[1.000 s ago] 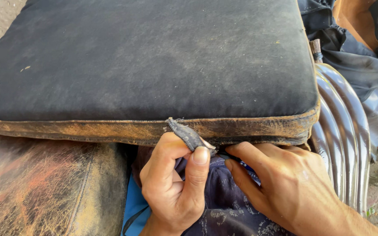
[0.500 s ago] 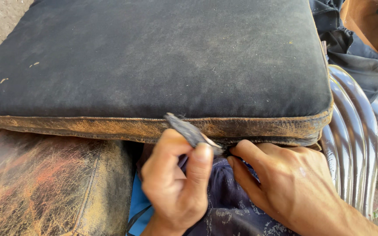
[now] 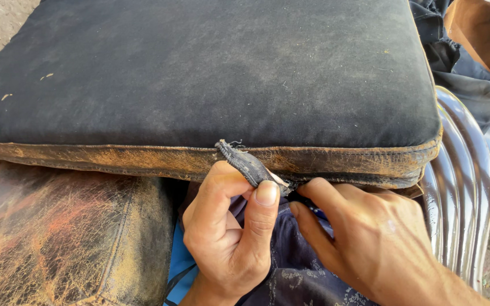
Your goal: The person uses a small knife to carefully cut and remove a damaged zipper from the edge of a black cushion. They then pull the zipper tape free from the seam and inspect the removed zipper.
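At the left a worn, cracked leather surface (image 3: 58, 238) in brown and orange lies under the near left corner of a big dark cushion (image 3: 216, 73), and it carries that corner so the cushion sits nearly flat. The front edge of the cushion is a worn brown seam band (image 3: 114, 158), turned toward the person so both hands can reach it. Near the middle of this edge a short dark strip (image 3: 246, 163) of piping stands loose from the seam. The left hand (image 3: 228, 232) has its grip closed on this strip, thumb pressed against the forefinger, and lifts it up and away from the band, probably to keep it tight. Just beside it, the right hand (image 3: 370, 238) pushes its fingertips under the edge where the strip comes out; whether it holds something I cannot tell. Under both hands there is dark patterned cloth (image 3: 290, 266). At the right, ribbed shiny metal (image 3: 460, 198) supports the far right corner.
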